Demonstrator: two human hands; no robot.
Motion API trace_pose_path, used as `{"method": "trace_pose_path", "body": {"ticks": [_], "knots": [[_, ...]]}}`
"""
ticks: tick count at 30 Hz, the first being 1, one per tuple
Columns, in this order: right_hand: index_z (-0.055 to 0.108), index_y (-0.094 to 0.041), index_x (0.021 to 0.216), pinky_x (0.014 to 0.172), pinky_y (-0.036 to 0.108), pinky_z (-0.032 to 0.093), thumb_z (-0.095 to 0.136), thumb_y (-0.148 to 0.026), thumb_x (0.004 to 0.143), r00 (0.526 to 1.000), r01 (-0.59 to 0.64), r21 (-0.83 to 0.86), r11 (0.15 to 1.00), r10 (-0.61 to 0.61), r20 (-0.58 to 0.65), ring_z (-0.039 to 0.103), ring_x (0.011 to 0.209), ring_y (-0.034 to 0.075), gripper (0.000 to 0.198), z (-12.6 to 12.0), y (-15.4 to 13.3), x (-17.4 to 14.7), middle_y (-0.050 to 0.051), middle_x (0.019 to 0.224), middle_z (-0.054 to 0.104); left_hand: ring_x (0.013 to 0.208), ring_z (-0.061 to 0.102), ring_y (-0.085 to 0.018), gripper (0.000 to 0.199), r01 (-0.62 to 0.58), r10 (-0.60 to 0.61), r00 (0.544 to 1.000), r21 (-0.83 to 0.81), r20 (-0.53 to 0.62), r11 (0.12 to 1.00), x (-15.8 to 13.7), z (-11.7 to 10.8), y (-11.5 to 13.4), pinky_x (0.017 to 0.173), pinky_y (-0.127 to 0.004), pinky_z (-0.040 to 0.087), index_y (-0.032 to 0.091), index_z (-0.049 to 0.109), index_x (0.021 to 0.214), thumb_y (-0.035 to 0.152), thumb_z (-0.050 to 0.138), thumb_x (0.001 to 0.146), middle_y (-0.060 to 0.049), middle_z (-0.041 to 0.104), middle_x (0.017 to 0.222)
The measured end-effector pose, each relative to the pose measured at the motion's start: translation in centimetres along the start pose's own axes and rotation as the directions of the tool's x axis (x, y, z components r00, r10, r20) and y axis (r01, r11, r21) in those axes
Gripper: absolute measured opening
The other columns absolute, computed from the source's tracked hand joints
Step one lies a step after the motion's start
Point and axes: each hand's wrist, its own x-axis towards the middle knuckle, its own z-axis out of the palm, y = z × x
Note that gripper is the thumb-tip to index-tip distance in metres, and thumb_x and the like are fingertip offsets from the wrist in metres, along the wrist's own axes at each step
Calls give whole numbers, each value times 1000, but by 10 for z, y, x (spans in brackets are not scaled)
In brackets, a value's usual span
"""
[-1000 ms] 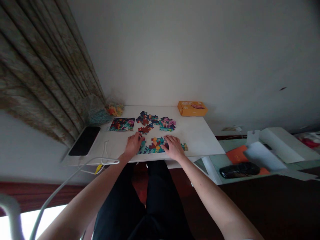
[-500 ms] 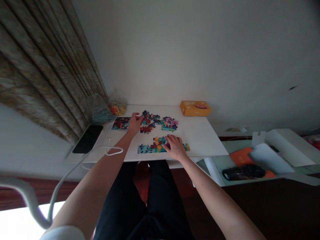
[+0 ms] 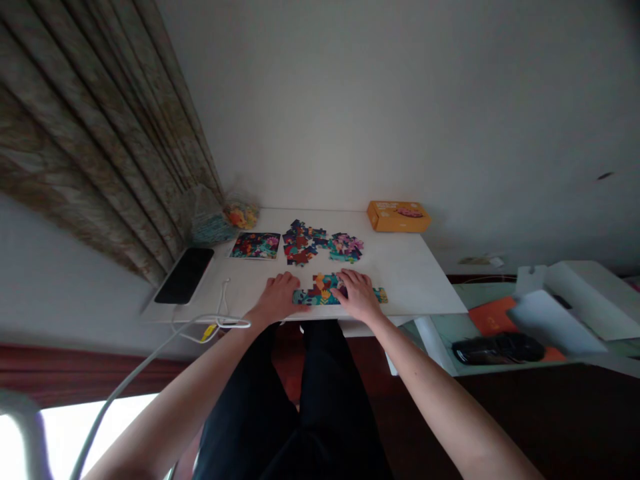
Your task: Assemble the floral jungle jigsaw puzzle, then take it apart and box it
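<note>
A joined strip of jigsaw puzzle [image 3: 324,293] lies near the table's front edge, teal along the bottom with orange and yellow shapes above. My left hand [image 3: 280,293] rests against its left end, thumb apart from the fingers. Spread over the strip's right half is my right hand [image 3: 359,295], palm down, hiding part of it. Farther back sits a larger joined puzzle section [image 3: 300,243], dark blue and red, reaching right to a pink and green part [image 3: 347,247]. A picture card [image 3: 255,245] lies to the left of that section.
At the back left are a clear bag of orange-yellow pieces [image 3: 243,213] and another bag [image 3: 210,223]. A black phone [image 3: 184,276] lies on the left, near a white cable [image 3: 220,317]. The yellow box [image 3: 399,217] stands at the back right.
My left hand has come down from between the card and the upper puzzle section to the strip's left end, uncovering the card. My right hand stays on the strip. The view has shifted slightly.
</note>
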Motion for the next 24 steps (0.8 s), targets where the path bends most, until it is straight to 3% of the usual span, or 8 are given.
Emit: {"method": "trace_pose_path", "body": {"ticks": [6,13,19,24], "knots": [[62,-20,136,111,48,35,48,-49,103,1000,1,0,1000,-1,0,53,133,30,46,0,0,0,14,144,61,122,57,-38,47,66,-68,994,25,90,997,5,-7,10,98,-47,44,20,62,106,51,81,76,-18,62,125],[61,-20,136,110,48,36,48,-48,104,1000,-4,-5,1000,4,-5,53,133,29,45,-1,-2,-1,13,145,61,112,67,-34,46,89,-70,977,-88,204,992,11,-6,20,90,-41,49,23,56,118,33,79,80,-13,71,120],[62,-20,135,111,48,36,47,-48,104,1000,-4,-2,1000,4,-16,53,133,29,44,0,-1,-1,13,144,61,119,64,-30,36,-46,54,997,-147,49,988,16,2,5,100,-41,45,24,56,120,28,70,86,-11,70,121],[62,-22,135,110,48,36,47,-48,104,1000,-6,7,1000,6,-8,54,133,29,43,0,-1,-1,13,144,62,124,61,-30,32,-13,1,997,-164,-73,986,38,0,-22,106,-44,43,24,62,118,32,68,88,-11,68,127]]}}
